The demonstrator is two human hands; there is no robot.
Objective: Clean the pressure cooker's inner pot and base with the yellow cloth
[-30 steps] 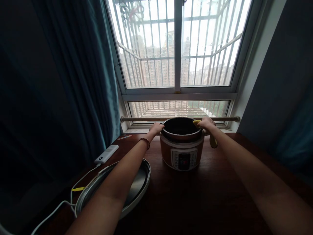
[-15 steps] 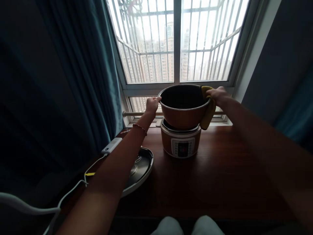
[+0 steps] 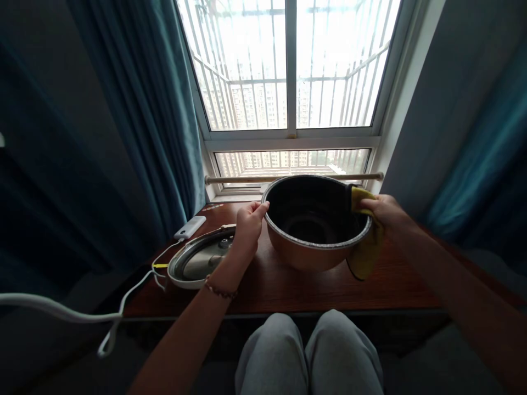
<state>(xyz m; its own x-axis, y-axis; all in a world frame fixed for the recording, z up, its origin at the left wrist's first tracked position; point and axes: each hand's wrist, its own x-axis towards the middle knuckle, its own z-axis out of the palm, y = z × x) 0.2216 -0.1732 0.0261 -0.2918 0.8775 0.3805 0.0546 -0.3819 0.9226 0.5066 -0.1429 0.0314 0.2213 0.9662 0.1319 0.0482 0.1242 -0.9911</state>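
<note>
Between my hands hangs a deep inner pot point(image 3: 313, 258), copper-brown outside and dark inside, held up over the table. My left hand point(image 3: 250, 225) pinches its rim on the left side. On the right side my right hand point(image 3: 389, 214) grips the rim through a yellow cloth point(image 3: 368, 252), which drapes down the pot's outer wall. Nothing shows inside the pot but its dark base. The cooker body behind it is almost wholly hidden; only a bit of its pale handle point(image 3: 263, 189) peeks out at the left.
A cooker lid point(image 3: 197, 269) lies inner side up on the wooden table point(image 3: 395, 280), left of my left hand. Behind it is a white power strip point(image 3: 190, 227) with a white cable point(image 3: 61, 310). A rail point(image 3: 234, 180) crosses the window; my knees point(image 3: 280, 345) are below the table edge.
Both hands have brought the pot toward me and lower, away from above the cooker body. It now tilts so more of its inside shows. My view has tipped further down.
</note>
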